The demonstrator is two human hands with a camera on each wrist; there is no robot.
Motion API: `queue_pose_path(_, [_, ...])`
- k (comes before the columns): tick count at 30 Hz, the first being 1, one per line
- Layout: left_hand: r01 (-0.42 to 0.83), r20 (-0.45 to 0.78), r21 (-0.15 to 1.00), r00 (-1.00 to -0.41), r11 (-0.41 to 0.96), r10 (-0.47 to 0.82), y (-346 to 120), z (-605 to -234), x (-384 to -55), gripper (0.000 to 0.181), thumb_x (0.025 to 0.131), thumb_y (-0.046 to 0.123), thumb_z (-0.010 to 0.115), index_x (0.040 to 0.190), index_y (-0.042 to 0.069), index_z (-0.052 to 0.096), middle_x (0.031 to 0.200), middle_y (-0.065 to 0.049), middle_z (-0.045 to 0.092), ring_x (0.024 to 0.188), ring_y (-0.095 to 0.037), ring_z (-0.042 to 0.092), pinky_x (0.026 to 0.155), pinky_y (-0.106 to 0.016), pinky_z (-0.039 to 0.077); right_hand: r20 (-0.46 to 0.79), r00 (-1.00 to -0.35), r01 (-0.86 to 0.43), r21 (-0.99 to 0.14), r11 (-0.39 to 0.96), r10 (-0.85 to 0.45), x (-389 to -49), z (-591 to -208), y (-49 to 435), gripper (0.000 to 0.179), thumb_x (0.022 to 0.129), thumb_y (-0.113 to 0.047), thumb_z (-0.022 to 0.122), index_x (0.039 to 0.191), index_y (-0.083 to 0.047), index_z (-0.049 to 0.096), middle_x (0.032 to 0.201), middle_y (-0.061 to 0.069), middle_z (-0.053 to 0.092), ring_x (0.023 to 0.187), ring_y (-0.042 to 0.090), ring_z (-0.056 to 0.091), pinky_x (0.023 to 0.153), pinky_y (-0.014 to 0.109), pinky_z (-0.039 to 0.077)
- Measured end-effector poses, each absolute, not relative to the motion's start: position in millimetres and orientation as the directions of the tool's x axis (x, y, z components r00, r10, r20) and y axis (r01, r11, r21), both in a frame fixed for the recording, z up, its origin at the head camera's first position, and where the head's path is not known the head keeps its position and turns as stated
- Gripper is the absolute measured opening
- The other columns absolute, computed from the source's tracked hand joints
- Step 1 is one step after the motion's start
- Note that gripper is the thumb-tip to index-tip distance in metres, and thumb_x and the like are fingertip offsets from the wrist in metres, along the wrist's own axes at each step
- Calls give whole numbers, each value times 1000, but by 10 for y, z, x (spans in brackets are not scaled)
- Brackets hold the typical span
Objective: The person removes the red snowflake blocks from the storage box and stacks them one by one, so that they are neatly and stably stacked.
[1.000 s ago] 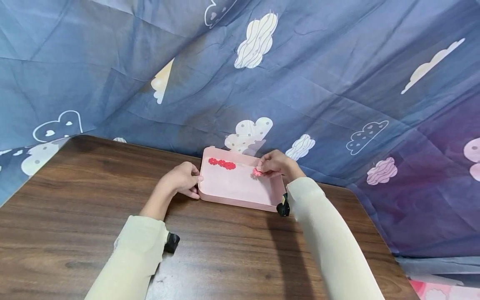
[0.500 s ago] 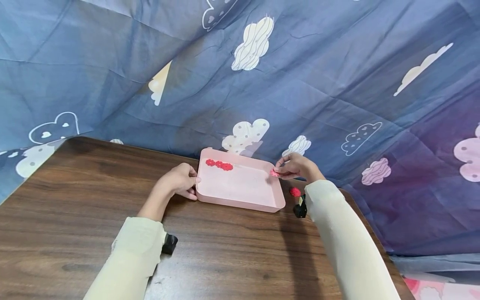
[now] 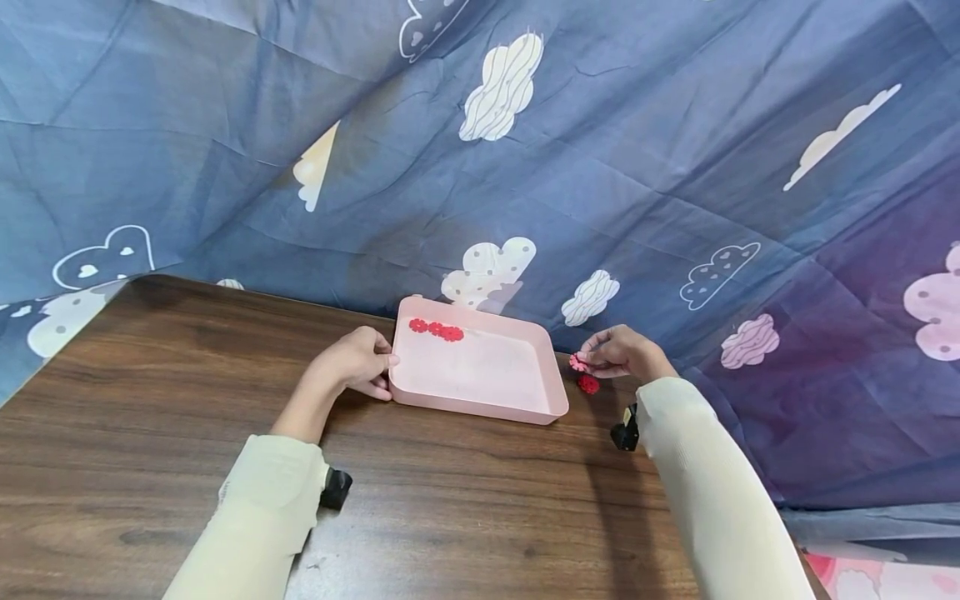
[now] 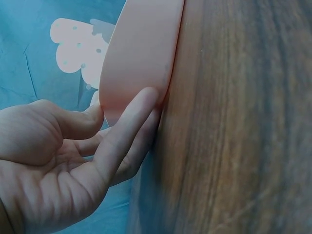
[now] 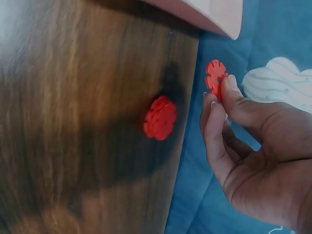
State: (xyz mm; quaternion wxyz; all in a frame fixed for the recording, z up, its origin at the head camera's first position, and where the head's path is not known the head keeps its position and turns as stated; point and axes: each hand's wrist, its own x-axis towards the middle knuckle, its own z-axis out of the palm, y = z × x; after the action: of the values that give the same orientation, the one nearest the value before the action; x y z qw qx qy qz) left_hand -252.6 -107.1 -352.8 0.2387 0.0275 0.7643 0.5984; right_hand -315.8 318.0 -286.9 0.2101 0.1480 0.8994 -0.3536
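My right hand (image 3: 621,353) pinches a red notched plastic disc, a snowflake-shaped connecting piece (image 5: 214,79), between thumb and fingertips. It holds the disc right of the pink tray (image 3: 480,408), above a small stack of similar red discs (image 5: 160,118) on the table. At the tray's left end, my left hand (image 3: 358,363) grips the wall; in the left wrist view the thumb (image 4: 83,122) is at the rim and the fingers lie along the outer side. Several red discs (image 3: 437,329) lie in a row inside the tray along its back left.
The brown wooden table (image 3: 450,508) reaches back to a blue cloth (image 3: 360,167) printed with clouds, close behind the tray. A black wrist device (image 3: 626,428) sits under the right sleeve, another black device (image 3: 335,488) beside the left.
My right hand has moved right, carrying the red disc from over the tray to beside it, above the stack, which has come into sight. My left hand stays on the tray's left end.
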Motion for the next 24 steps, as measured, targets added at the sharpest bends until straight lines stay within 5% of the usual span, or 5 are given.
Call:
queue_pose_path(14, [-242,-340,920,-886,309,317,-1073,-3518,-2542,35,112,0,50,141,-17,45,104,-21,54,74,-19,62,77,-31,72,-504,-857,432,-580,690,113,-3086,-2971,3478,12,106,-2,66,114,6,67,84,0,72,76,8,69,79,26,70])
queue_pose_path(24, [-238,-335,924,-882,300,332,-1071,-3545,-2543,36,112,0,49,142,-18,44,105,-20,54,75,-19,62,76,-31,72,-520,-850,431,-588,684,89,-3053,-3082,3586,13,107,-3,64,114,7,68,80,-4,73,73,6,67,70,21,67])
